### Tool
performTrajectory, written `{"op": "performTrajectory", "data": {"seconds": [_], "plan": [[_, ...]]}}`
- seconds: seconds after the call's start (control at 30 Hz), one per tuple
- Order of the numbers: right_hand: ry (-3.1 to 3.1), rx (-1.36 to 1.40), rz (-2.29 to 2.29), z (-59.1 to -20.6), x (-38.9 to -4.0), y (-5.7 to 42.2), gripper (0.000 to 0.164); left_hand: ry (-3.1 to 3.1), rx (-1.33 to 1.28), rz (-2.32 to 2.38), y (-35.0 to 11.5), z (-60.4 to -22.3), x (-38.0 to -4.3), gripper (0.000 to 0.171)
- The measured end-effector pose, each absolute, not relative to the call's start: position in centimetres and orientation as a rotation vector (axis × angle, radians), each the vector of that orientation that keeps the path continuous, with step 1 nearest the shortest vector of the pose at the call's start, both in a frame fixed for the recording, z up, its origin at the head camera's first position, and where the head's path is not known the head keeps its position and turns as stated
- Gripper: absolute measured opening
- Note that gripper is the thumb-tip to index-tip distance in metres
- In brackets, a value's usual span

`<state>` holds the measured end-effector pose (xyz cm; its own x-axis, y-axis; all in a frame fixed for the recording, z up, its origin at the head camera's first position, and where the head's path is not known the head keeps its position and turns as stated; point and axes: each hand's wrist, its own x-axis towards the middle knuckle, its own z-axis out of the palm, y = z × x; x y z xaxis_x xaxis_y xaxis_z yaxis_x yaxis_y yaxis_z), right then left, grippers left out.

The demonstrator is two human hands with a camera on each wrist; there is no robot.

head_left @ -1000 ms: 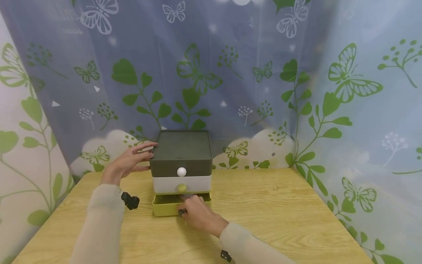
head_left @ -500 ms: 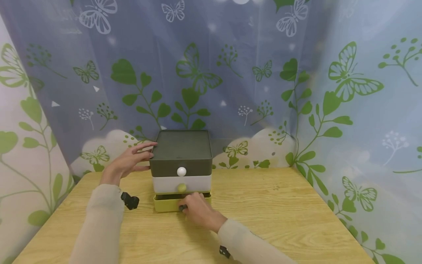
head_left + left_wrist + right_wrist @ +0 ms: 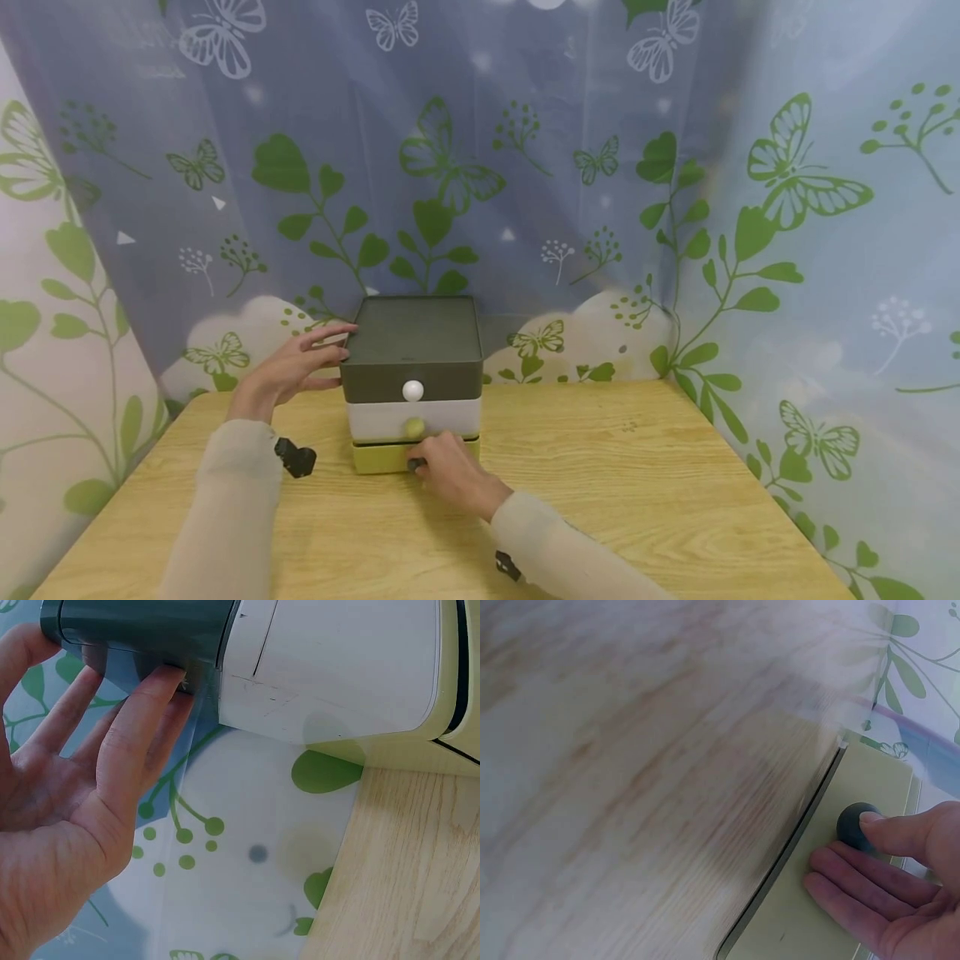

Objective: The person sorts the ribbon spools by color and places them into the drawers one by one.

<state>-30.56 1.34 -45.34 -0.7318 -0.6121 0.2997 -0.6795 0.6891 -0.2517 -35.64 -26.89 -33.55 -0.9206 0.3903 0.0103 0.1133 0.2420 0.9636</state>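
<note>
A small desktop drawer unit [image 3: 416,329] has a dark green top tier, a white middle tier [image 3: 375,419] and a yellow-green bottom drawer [image 3: 378,460]. My right hand [image 3: 453,475] is at the front of that bottom drawer. In the right wrist view its thumb and fingers pinch the dark round knob [image 3: 850,828]. A narrow dark gap shows along the drawer's upper edge. My left hand [image 3: 296,367] rests its fingertips against the dark tier's left side, fingers spread and slightly bent. In the left wrist view, the fingers [image 3: 120,742] touch the dark tier.
A white knob [image 3: 412,391] sits on the dark tier and a green knob [image 3: 414,428] on the white one. The unit stands on a light wooden table [image 3: 615,483]. Curtains [image 3: 540,208] printed with leaves and butterflies hang behind and at both sides.
The bottom drawer has slid inward, from visibly pulled out to nearly flush, with my right hand moving along on its knob. My left hand has stayed against the dark tier.
</note>
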Motion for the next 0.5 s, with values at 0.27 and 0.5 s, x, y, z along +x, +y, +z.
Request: {"op": "performTrajectory", "data": {"seconds": [0.27,0.5], "plan": [[-2.722,1.033,0.563,-45.35,-30.99,1.30,0.018,2.283,0.474,1.736,-26.85,-33.60,-35.70,0.066],[-2.729,1.012,0.565,-45.33,-30.97,1.34,0.017,2.296,0.472,1.732,-26.90,-33.66,-35.66,0.065]]}}
